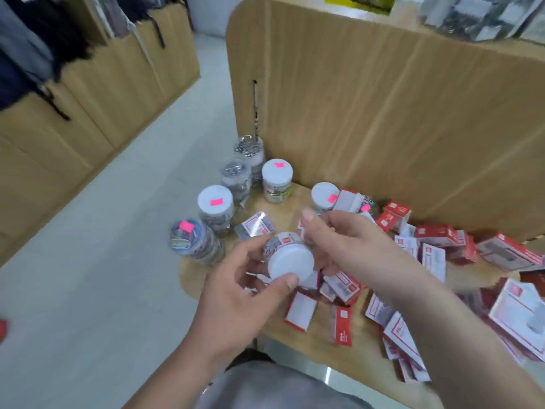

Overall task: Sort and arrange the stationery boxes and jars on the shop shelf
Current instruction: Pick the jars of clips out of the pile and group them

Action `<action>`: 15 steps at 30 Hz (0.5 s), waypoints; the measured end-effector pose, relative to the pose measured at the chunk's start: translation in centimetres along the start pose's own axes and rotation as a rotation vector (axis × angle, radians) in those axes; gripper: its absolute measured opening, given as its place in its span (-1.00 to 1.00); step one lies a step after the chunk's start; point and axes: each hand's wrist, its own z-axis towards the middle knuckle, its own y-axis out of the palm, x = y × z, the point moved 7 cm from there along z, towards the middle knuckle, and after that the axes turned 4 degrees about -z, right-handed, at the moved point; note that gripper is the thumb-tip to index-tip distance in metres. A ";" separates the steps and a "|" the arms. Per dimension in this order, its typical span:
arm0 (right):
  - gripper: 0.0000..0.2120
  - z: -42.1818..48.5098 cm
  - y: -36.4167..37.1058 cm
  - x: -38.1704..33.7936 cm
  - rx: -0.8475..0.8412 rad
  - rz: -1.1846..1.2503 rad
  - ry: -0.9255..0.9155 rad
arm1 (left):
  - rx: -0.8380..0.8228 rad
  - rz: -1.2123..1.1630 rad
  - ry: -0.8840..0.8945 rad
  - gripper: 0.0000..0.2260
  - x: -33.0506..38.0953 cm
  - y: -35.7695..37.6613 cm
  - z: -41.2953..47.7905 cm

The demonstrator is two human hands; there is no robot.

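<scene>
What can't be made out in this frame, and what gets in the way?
- Head view: label print on the jar, held in the left hand, is motion-blurred.
- Head view: fingers of the right hand are partly hidden behind that jar; its grip is unclear.
- Head view: red-and-white boxes at the right are cut by the frame edge.
- Head view: pink sticker prices are too small.

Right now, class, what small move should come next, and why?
Probably set the white-lidded clear plastic jar, gripped tilted in the left hand, upright beside the pink-stickered jars standing at the left edge of the wooden shelf.
</scene>
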 end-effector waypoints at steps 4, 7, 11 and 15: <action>-0.68 2.0 1.9 -0.9 0.081 0.070 -0.070 | 0.233 0.017 -0.093 -0.70 -2.1 -4.8 1.3; -0.74 2.8 2.3 -0.3 0.126 0.091 -0.080 | 0.204 0.032 -0.087 -0.73 -2.1 -4.0 2.4; -0.85 2.6 2.6 -0.2 0.232 0.030 -0.119 | 0.169 0.004 -0.064 -0.75 -1.8 -2.0 3.4; -0.75 2.7 4.5 -1.7 0.117 -0.082 -0.213 | 0.230 -0.038 -0.138 -0.80 -2.7 -2.5 3.4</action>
